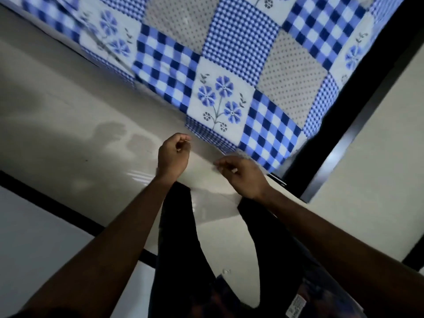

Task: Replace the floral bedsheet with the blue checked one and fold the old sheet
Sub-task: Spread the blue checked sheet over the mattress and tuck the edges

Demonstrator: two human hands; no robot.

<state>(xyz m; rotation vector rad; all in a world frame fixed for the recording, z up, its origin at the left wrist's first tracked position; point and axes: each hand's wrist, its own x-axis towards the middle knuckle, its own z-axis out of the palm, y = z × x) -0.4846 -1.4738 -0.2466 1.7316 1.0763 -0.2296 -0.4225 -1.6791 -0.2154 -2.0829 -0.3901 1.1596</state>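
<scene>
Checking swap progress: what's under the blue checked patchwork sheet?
Nothing shows. The blue checked patchwork sheet covers all beneath it, so whatever lies there is hidden. Only the pale glossy floor shows past its lower edge.

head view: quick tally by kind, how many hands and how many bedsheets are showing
hands: 2 (left hand, right hand)
blue checked sheet: 1
total: 3
</scene>
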